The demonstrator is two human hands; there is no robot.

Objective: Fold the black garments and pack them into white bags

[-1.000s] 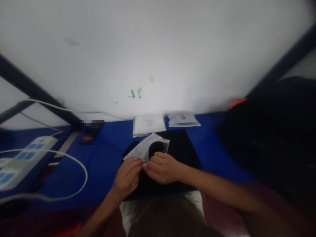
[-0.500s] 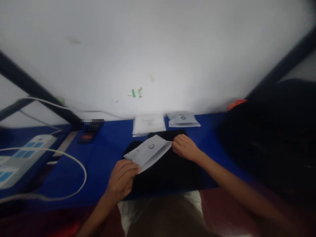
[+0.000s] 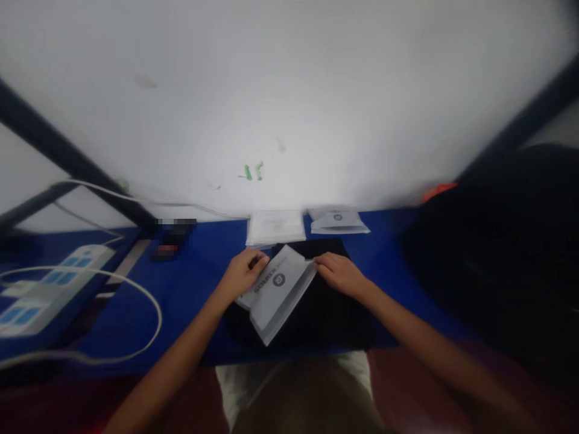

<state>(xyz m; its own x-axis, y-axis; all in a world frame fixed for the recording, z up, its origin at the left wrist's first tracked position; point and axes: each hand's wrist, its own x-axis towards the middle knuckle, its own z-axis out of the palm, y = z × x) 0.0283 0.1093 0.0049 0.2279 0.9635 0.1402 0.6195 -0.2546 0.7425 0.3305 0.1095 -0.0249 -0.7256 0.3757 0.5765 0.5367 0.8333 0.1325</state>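
A white printed plastic pouch (image 3: 279,288) with a dark round logo is tilted above a folded black cloth (image 3: 316,319). My right hand (image 3: 337,272) pinches the pouch's upper right corner. My left hand (image 3: 246,272) is at the pouch's upper left side, fingers curled against its edge. The pouch's open-looking lower edge hangs toward me. Behind the cloth lie a stack of white pouches (image 3: 275,228) and, to its right, another pouch (image 3: 339,220) with a round logo.
A power strip (image 3: 58,286) and a looping white cable (image 3: 154,301) lie at the left of the blue tabletop (image 3: 203,265). A blurred dark object (image 3: 174,240) is near the wall. A large black shape (image 3: 502,259) fills the right side.
My left hand has moved from the pouch's lower left corner up to its upper left side. The pouch's lower end now hangs further down, and its printing shows more clearly. My right hand still pinches its corner.
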